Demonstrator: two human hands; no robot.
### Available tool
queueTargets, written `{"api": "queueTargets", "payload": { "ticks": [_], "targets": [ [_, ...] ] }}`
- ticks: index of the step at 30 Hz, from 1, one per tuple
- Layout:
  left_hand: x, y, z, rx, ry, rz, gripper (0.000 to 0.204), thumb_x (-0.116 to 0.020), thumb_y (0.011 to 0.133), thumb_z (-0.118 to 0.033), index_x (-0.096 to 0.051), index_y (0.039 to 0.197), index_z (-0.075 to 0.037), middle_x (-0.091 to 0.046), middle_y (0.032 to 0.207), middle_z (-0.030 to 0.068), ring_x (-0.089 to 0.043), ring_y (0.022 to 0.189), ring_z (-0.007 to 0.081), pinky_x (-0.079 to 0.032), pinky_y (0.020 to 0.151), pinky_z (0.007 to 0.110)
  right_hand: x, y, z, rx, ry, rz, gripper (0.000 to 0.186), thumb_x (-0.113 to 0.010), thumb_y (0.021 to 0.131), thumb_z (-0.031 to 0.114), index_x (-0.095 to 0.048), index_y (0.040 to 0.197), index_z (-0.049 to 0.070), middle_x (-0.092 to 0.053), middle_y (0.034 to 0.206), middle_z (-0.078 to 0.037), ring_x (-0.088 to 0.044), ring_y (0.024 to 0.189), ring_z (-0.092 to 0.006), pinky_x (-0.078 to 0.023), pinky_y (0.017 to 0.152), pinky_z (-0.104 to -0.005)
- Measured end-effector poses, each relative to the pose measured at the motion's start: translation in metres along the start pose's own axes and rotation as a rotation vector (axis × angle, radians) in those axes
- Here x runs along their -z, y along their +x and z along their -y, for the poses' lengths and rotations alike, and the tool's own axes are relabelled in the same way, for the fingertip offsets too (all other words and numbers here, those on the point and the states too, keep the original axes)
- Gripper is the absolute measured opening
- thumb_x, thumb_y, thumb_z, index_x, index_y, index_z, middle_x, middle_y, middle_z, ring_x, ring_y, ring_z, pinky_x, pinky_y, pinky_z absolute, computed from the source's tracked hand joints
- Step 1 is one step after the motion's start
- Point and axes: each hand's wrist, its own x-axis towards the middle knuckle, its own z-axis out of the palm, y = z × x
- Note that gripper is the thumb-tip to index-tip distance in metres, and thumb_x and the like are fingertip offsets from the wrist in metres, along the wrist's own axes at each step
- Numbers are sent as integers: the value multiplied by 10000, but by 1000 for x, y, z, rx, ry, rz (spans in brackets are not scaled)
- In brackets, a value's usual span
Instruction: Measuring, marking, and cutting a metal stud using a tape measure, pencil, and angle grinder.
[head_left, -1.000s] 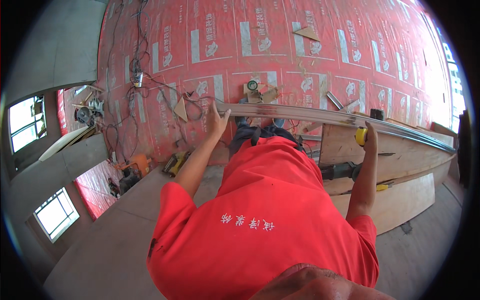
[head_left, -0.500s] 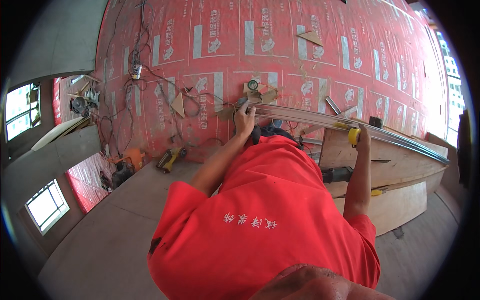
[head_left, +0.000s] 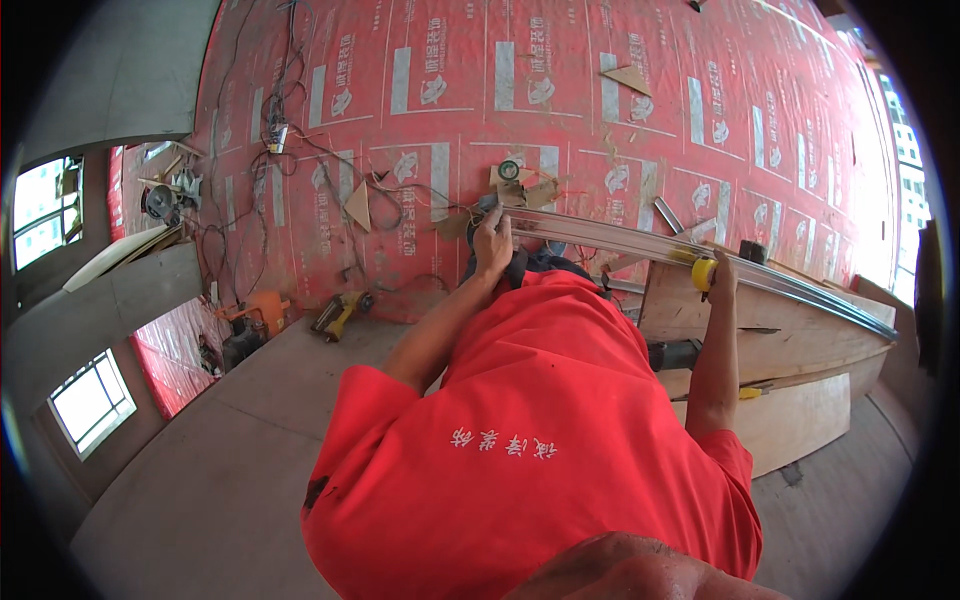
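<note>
Long silvery metal profiles (head_left: pixel 610 234) stretch from in front of my body to the far right, their right part above plywood boards. My left hand (head_left: pixel 493 246) is closed around their left end, thumb along the top. Farther along, my right hand (head_left: pixel 726 274) grips a yellow tape measure (head_left: pixel 703 273) against the near side of the profiles. A short yellow strip shows beside the tape measure, but I cannot tell whether the blade runs along the metal.
Plywood boards (head_left: pixel 800 415) lie at the right. A yellow power tool (head_left: pixel 341 316) sits left of me, near an orange object (head_left: pixel 268 310). Cables (head_left: pixel 285 90) cross the red floor covering (head_left: pixel 450 130). Board offcuts (head_left: pixel 358 207) and a tape roll (head_left: pixel 509 170) lie ahead.
My right hand and the tape measure have shifted slightly left along the profiles. My left hand stays at their end.
</note>
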Motion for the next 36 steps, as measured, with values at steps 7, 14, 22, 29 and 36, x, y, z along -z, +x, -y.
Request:
{"api": "queueTargets", "payload": {
  "ticks": [7, 14, 22, 29, 36],
  "targets": [
    [-1, -3, 9, -27, -39, -20, 425, -553, 890, -193, -570, 1241, 47, -617, 1204, 231, -588, 1141, 341, -446, 983, 360, -26, -34, 12, 63, 53, -158, 255, -633, 865, 286, -523, 671, 163, -447, 507, 23, -427, 375, -107, -314, 359, -283],
    [-2, -2, 12, 50, -125, 56, 468, -594, 851, -198, -570, 1255, 37, -608, 1229, 228, -585, 1157, 324, -438, 991, 344, 20, 11, -11, 62, -56, -4, 447, -651, 809, 430, -654, 1113, 103, -626, 878, -63, -572, 598, -194, -442, 496, -380],
    [2, -1, -7, 73, 0, 157, 483, -608, 861, -232, -561, 1276, 9, -615, 1216, 221, -588, 1137, 349, -449, 966, 354, 5, -12, -11, 70, -22, -18, 332, -645, 820, 455, -645, 881, 129, -540, 642, -31, -490, 457, -174, -366, 407, -378],
    [-12, 9, -65, -680, 673, 417, 1000, -822, 623, -407, -344, 1428, -56, -482, 1335, 155, -411, 1282, 287, -262, 1108, 477, -12, -59, 0, 5, 161, -73, 302, -677, 844, 331, -669, 826, 30, -568, 635, -26, -546, 496, -141, -444, 469, -298],
    [-61, 26, -40, -865, 714, 551, 437, -771, 638, -224, -532, 980, -95, -627, 891, 106, -623, 892, 300, -475, 768, 443, -44, -150, 7, -46, -15, 293, 404, -659, 892, 404, -678, 945, 3, -647, 711, -43, -609, 562, -127, -492, 502, -276]
  ]
}}
